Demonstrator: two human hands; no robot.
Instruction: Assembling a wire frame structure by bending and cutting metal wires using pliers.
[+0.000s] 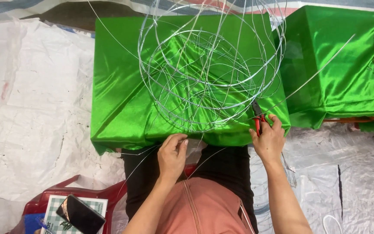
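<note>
Firmly, right hand point(268, 141) grips red pliers point(258, 120); left hand point(172, 154) pinches wire point(152, 149).

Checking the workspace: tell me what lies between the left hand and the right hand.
In the head view, the near edge of the green cloth, thin loose wire and dark trousers lie between left hand and right hand.
</note>
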